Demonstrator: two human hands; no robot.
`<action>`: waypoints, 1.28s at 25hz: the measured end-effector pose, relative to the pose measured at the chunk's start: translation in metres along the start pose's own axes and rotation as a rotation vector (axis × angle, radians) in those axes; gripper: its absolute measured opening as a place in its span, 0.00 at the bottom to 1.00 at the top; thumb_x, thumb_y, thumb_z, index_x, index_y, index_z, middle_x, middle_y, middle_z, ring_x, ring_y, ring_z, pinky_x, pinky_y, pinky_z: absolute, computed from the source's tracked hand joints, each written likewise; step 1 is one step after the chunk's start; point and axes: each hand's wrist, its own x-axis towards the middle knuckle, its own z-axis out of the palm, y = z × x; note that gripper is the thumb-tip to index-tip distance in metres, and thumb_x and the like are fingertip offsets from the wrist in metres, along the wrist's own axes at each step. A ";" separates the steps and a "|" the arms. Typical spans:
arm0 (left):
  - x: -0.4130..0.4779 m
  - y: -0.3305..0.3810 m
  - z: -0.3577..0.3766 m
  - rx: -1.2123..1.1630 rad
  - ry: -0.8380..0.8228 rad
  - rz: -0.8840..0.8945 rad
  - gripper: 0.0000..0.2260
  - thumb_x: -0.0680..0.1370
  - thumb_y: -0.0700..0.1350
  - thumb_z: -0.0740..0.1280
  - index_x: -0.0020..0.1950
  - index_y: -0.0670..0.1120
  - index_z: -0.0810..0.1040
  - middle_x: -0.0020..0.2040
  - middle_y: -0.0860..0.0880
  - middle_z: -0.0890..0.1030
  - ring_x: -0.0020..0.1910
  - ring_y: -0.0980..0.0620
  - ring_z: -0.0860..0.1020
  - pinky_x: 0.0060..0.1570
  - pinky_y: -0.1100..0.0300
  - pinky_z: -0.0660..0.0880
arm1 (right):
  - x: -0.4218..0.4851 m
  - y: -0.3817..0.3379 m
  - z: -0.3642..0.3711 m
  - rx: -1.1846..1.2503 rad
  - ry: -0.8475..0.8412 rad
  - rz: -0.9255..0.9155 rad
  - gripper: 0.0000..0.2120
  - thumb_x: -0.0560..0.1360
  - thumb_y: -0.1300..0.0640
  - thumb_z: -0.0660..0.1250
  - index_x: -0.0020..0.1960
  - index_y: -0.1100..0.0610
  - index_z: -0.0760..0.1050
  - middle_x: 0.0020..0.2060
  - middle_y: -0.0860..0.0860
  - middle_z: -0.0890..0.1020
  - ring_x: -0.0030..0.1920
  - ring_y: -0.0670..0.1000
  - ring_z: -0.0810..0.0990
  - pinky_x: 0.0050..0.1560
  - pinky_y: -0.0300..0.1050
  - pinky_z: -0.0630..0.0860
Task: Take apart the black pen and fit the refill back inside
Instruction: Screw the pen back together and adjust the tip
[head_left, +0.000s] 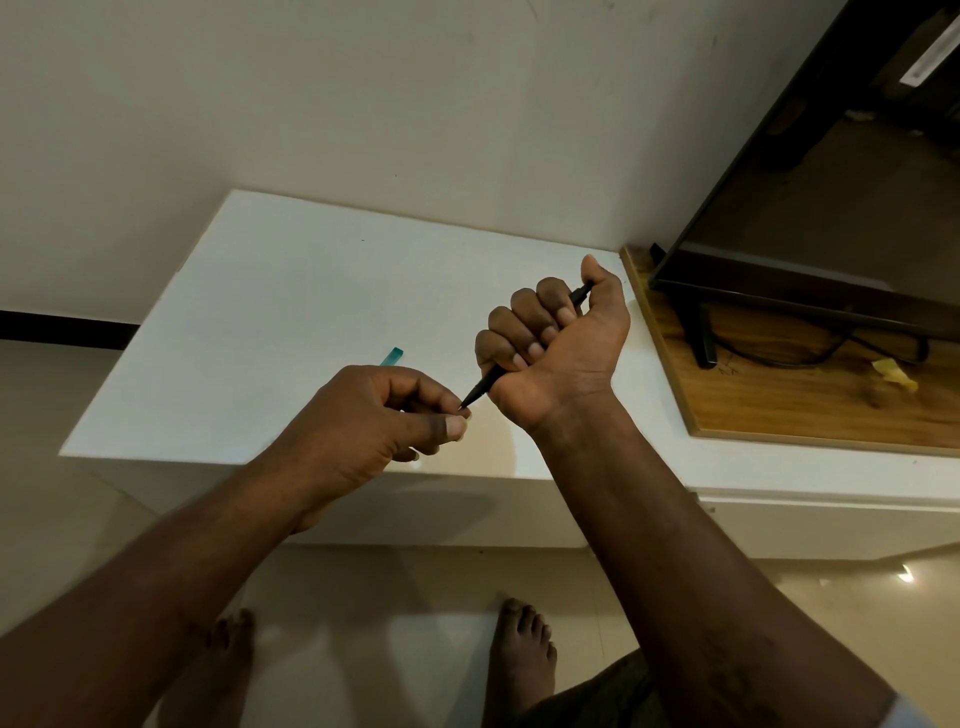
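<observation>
The black pen (483, 385) is clenched in my right hand (556, 338), held above the white ledge (291, 291). Its pointed tip sticks out below the fist toward the left, and its back end shows above the thumb. My left hand (374, 421) pinches that tip between thumb and forefinger. Most of the barrel is hidden inside the fist. No separate refill is visible.
A teal pen (392, 357) lies on the ledge, partly hidden behind my left hand. To the right, a wooden board (779, 410) carries a dark screen on a stand (779, 218), cables and a yellow scrap (896, 375). My bare feet stand on the tiled floor below.
</observation>
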 end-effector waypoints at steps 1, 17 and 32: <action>0.000 0.000 0.000 0.000 -0.001 0.001 0.04 0.73 0.47 0.77 0.45 0.56 0.88 0.44 0.51 0.88 0.41 0.54 0.85 0.42 0.60 0.79 | 0.000 0.000 0.000 -0.001 0.000 0.005 0.26 0.79 0.40 0.61 0.29 0.52 0.59 0.22 0.47 0.57 0.22 0.47 0.53 0.25 0.40 0.52; -0.001 0.000 0.000 0.010 0.000 0.003 0.04 0.73 0.47 0.77 0.45 0.56 0.88 0.44 0.52 0.88 0.41 0.53 0.85 0.42 0.61 0.79 | 0.000 0.002 0.001 -0.013 -0.011 0.020 0.25 0.79 0.42 0.61 0.29 0.52 0.59 0.23 0.47 0.57 0.22 0.47 0.53 0.26 0.39 0.52; 0.000 -0.002 -0.001 0.020 -0.004 0.004 0.05 0.73 0.47 0.77 0.46 0.57 0.88 0.46 0.52 0.88 0.43 0.53 0.85 0.42 0.60 0.79 | 0.000 0.001 0.001 -0.005 -0.013 -0.003 0.23 0.78 0.44 0.60 0.29 0.52 0.59 0.22 0.47 0.58 0.21 0.47 0.54 0.24 0.38 0.53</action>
